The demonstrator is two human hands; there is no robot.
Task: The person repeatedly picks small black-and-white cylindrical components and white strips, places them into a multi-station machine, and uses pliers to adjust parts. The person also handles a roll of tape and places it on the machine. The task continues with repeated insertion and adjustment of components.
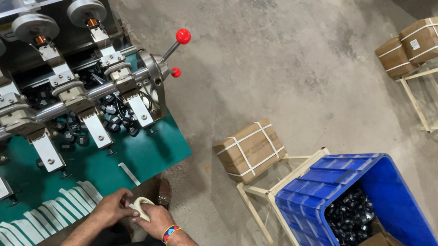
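Note:
My left hand (113, 207) and my right hand (155, 219) meet at the near edge of the green machine table (156, 151). Together they hold a small white roll of tape (140, 205), with the fingers of both hands closed on it. A colourful band sits on my right wrist. Several white tape strips (62, 203) are stuck in a row along the table edge, just left of my left hand.
A coil winding machine (39, 71) with several spindles and a red-knobbed lever (182, 37) fills the left. A blue crate (333, 217) with black parts and small cartons stands right on a wooden stand. Strapped cardboard boxes (250, 148) rest on the concrete floor and a stand.

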